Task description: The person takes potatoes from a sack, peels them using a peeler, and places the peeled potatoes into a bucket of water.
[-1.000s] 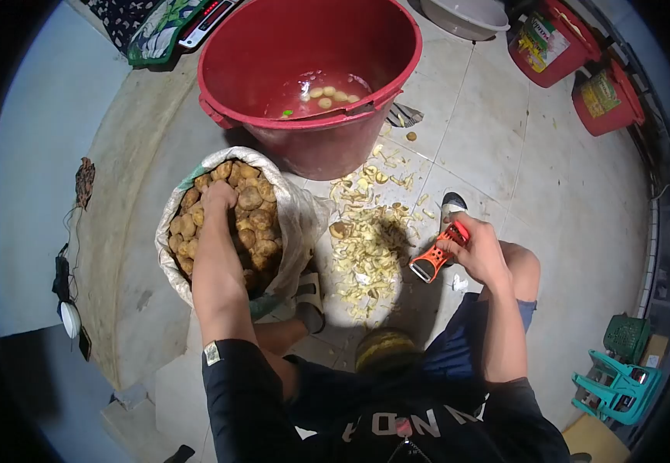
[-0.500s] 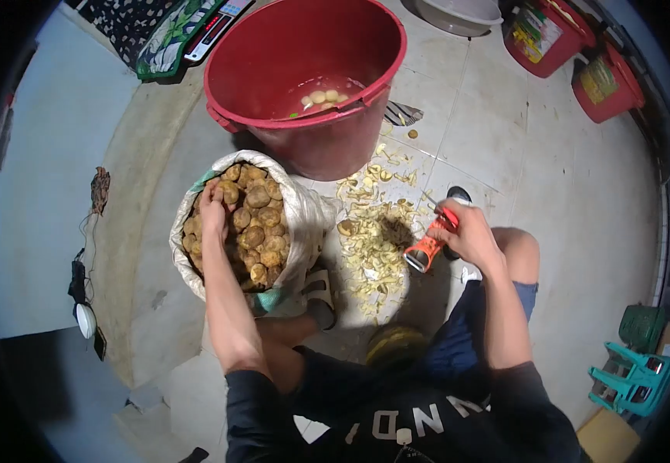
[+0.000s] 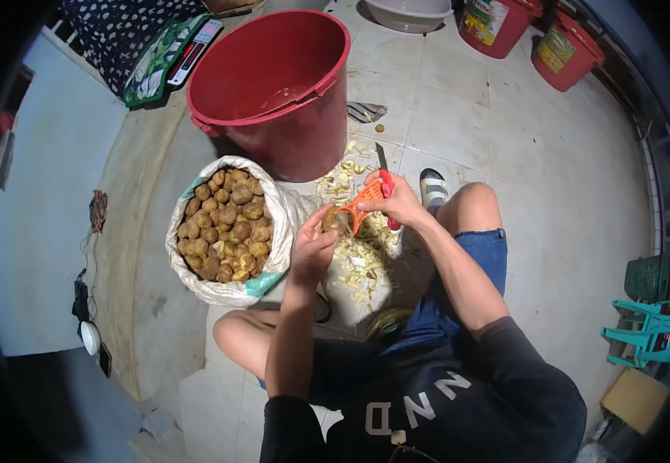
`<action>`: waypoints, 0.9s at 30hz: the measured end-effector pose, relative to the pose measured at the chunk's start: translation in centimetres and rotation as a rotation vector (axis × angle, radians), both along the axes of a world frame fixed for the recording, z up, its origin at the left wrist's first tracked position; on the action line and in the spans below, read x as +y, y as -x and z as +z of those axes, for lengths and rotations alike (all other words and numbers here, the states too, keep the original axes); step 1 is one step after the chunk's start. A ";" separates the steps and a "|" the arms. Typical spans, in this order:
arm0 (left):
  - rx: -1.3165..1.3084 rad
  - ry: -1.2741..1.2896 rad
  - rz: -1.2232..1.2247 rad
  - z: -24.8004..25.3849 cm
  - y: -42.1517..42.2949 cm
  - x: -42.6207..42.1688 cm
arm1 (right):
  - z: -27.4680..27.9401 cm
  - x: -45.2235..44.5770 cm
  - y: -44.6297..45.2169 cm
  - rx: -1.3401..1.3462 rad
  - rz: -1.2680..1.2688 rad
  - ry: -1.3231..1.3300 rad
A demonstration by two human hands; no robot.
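My left hand (image 3: 316, 245) is closed round a brown unpeeled potato (image 3: 336, 223), in front of me. In my right hand (image 3: 398, 204) are an orange peeler (image 3: 363, 202) and a red-handled knife (image 3: 384, 162), its blade pointing away from me. The peeler's head meets the potato, or nearly so; I cannot tell whether it touches. Beneath both hands, pale peelings (image 3: 362, 270) lie scattered over the floor. To the left stands an open white sack (image 3: 277, 224) full of potatoes (image 3: 227, 220).
Beyond the sack is a large red tub (image 3: 289, 139). A digital scale (image 3: 196, 52) rests on the ledge at the back left. Farther off are a pale basin (image 3: 408, 15) and red buckets (image 3: 570, 54). A turquoise stool (image 3: 648, 332) is at the right.
My left hand has come out of the sack with a potato and moved right to the peeler. My right hand has shifted left and up. The view has turned slightly.
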State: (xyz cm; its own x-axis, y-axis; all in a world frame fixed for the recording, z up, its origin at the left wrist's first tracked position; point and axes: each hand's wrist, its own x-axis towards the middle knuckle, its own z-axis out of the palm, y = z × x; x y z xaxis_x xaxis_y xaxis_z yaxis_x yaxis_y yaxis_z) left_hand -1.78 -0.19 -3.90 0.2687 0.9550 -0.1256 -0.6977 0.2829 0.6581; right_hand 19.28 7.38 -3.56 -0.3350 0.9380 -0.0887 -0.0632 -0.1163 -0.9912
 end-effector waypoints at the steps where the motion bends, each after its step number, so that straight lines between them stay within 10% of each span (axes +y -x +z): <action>1: 0.000 -0.004 -0.004 -0.6 0.2 -0.2 | 0.3 -0.2 0.1 0.006 0.027 -0.042; 10: 0.211 -0.080 -0.050 -0.9 1.0 -1.5 | 1.1 -1.1 0.4 -0.119 0.049 -0.200; 23: -0.148 -0.079 -0.049 -0.2 -0.3 -2.0 | 1.2 0.5 -2.7 -0.125 -0.166 -0.065; 27: 0.086 -0.116 -0.048 0.8 -1.0 -2.3 | 3.0 -1.0 -1.5 -0.104 -0.004 -0.414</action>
